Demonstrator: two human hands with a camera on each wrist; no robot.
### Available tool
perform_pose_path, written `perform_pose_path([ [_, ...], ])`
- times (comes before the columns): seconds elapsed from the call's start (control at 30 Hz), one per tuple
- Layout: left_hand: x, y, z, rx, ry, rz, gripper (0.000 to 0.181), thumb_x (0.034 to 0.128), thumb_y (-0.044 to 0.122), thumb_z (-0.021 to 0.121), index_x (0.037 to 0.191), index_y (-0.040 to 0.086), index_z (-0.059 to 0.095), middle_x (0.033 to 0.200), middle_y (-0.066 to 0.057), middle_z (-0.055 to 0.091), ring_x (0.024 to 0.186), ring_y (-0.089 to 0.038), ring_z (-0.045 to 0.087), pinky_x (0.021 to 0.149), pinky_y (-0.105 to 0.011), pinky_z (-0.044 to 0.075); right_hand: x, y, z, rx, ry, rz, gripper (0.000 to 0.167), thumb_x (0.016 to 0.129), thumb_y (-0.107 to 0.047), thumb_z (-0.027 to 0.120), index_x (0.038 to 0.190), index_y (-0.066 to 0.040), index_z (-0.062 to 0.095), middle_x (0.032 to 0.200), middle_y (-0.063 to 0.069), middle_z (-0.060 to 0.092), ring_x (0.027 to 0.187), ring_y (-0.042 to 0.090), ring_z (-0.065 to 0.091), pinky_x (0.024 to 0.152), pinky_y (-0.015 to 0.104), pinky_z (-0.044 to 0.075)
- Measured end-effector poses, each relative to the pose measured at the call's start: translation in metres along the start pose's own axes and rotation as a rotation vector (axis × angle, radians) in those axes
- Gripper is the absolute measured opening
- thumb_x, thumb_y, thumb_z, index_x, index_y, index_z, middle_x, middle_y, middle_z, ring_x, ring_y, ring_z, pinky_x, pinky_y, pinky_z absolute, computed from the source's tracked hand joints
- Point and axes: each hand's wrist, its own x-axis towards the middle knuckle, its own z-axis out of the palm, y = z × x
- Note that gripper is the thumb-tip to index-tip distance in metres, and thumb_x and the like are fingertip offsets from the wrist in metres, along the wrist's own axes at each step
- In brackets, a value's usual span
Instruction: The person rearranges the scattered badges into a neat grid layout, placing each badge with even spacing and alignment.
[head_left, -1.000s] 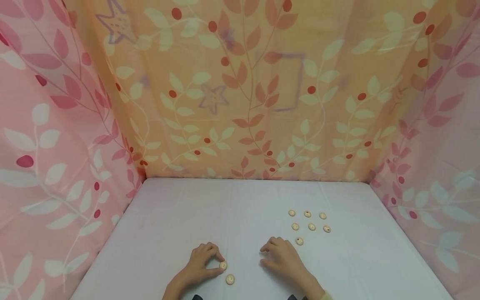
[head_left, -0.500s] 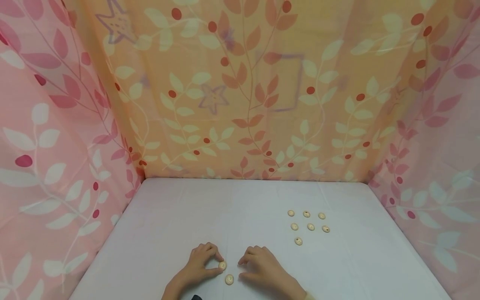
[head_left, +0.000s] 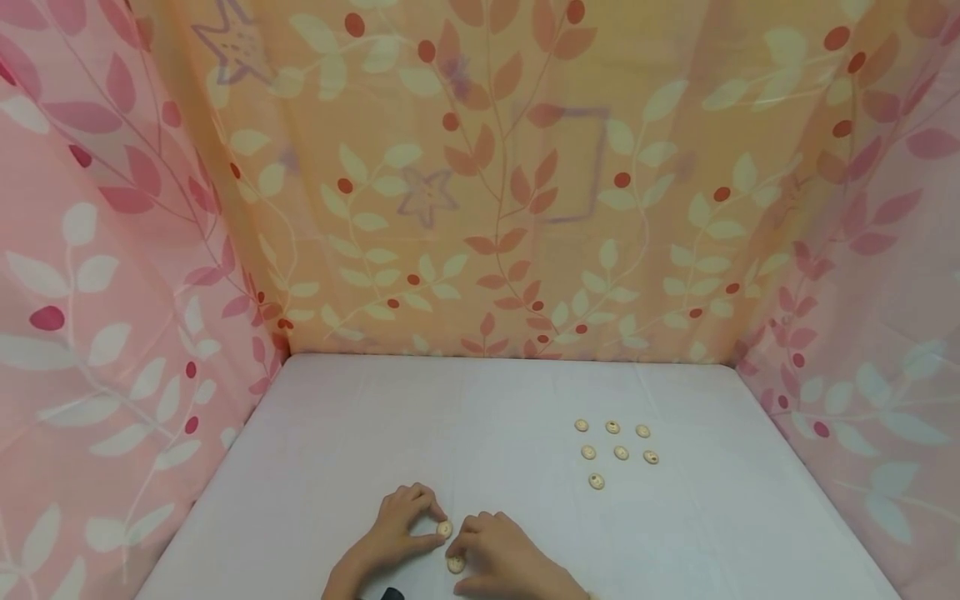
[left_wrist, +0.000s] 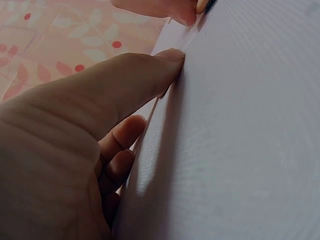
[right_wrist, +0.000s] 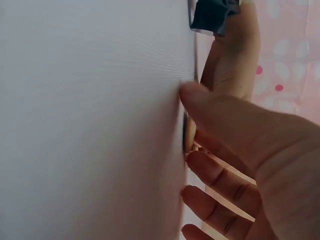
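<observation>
In the head view my left hand [head_left: 401, 527] rests on the white table, pinching a small round cream disc [head_left: 445, 529] with dark marks between thumb and index finger. A similar disc [head_left: 455, 565] lies just below it, partly covered by my right hand [head_left: 504, 557]. The right index finger reaches to that disc's upper edge, while the thumb stands a little apart below it. In the right wrist view a disc [right_wrist: 190, 135] shows edge-on behind the right thumb [right_wrist: 215, 107]. The left wrist view shows the left thumb [left_wrist: 135, 75] at the tabletop; its disc is mostly hidden.
Several more cream discs [head_left: 621, 452] lie in rows on the right half of the white table [head_left: 360, 417]. Patterned curtains hang behind [head_left: 480, 275] and along both sides.
My right hand has moved left and toward me, from the middle of the table to the lower disc. My left hand has stayed in place, still pinching its disc.
</observation>
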Motion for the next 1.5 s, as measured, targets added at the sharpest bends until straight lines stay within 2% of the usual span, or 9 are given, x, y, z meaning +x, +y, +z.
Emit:
perform_pose_path([
  [0.23, 0.000, -0.001, 0.001, 0.008, -0.003, -0.004, 0.019, 0.0781, 0.049, 0.066, 0.091, 0.039, 0.057, 0.104, 0.022, 0.047, 0.096, -0.005, 0.039, 0.084, -0.041, 0.028, -0.002, 0.003, 0.007, 0.021, 0.043, -0.006, 0.021, 0.073, -0.042, 0.074, 0.091, -0.033, 0.068, 0.091, -0.021, 0.053, 0.083, -0.005, 0.046, 0.071, 0.019, 0.039],
  [0.37, 0.000, 0.000, 0.000, 0.006, -0.001, 0.001, 0.018, 0.0782, 0.049, 0.067, 0.090, 0.038, 0.057, 0.104, 0.022, 0.047, 0.096, -0.005, 0.039, 0.084, -0.042, 0.028, -0.002, 0.006, 0.008, 0.024, 0.042, 0.004, 0.022, 0.074, -0.045, 0.072, 0.091, -0.032, 0.068, 0.091, -0.022, 0.053, 0.083, -0.005, 0.047, 0.073, 0.020, 0.041],
  [0.57, 0.000, 0.003, -0.002, 0.000, -0.007, -0.009, 0.019, 0.0773, 0.048, 0.068, 0.089, 0.037, 0.058, 0.103, 0.021, 0.048, 0.095, -0.006, 0.039, 0.084, -0.043, 0.029, -0.004, 0.009, 0.007, 0.090, 0.041, 0.014, 0.026, 0.076, -0.047, 0.070, 0.093, -0.028, 0.067, 0.087, -0.023, 0.053, 0.079, -0.008, 0.044, 0.073, 0.020, 0.041],
  [0.73, 0.001, 0.002, -0.002, 0.010, -0.017, -0.014, 0.019, 0.0773, 0.049, 0.067, 0.088, 0.038, 0.057, 0.103, 0.021, 0.047, 0.096, -0.006, 0.040, 0.085, -0.046, 0.029, -0.005, 0.010, 0.006, 0.143, 0.030, 0.004, 0.025, 0.077, -0.044, 0.070, 0.094, -0.026, 0.066, 0.087, -0.022, 0.054, 0.080, -0.008, 0.045, 0.073, 0.019, 0.040],
  [1.0, 0.002, 0.002, -0.001, 0.009, -0.010, -0.006, 0.019, 0.0770, 0.048, 0.067, 0.089, 0.037, 0.057, 0.103, 0.021, 0.048, 0.096, -0.006, 0.040, 0.085, -0.046, 0.029, -0.005, 0.013, 0.005, 0.168, 0.005, 0.008, 0.024, 0.078, -0.044, 0.069, 0.095, -0.027, 0.065, 0.089, -0.022, 0.054, 0.081, -0.007, 0.044, 0.073, 0.019, 0.039],
  [1.1, 0.004, 0.002, -0.002, 0.010, -0.006, 0.002, 0.019, 0.0773, 0.048, 0.067, 0.089, 0.037, 0.057, 0.103, 0.021, 0.048, 0.096, -0.007, 0.040, 0.084, -0.044, 0.030, -0.005, 0.014, 0.004, 0.177, 0.004, 0.021, 0.024, 0.078, -0.044, 0.068, 0.096, -0.028, 0.065, 0.089, -0.023, 0.053, 0.080, -0.007, 0.043, 0.074, 0.020, 0.039],
  [1.33, 0.003, 0.002, 0.000, 0.020, -0.030, -0.023, 0.019, 0.0769, 0.049, 0.067, 0.089, 0.037, 0.057, 0.103, 0.021, 0.048, 0.096, -0.007, 0.040, 0.084, -0.044, 0.030, -0.007, 0.015, 0.006, 0.204, -0.024, 0.037, 0.022, 0.078, -0.045, 0.068, 0.094, -0.030, 0.065, 0.087, -0.024, 0.052, 0.080, -0.008, 0.043, 0.072, 0.019, 0.038],
  [1.5, 0.001, 0.002, -0.001, 0.028, -0.017, -0.007, 0.019, 0.0776, 0.048, 0.067, 0.089, 0.038, 0.057, 0.103, 0.020, 0.048, 0.095, -0.006, 0.039, 0.082, -0.042, 0.029, -0.009, 0.021, 0.001, 0.186, -0.039, 0.072, 0.019, 0.078, -0.044, 0.069, 0.092, -0.033, 0.063, 0.087, -0.025, 0.050, 0.078, -0.008, 0.042, 0.073, 0.019, 0.039],
])
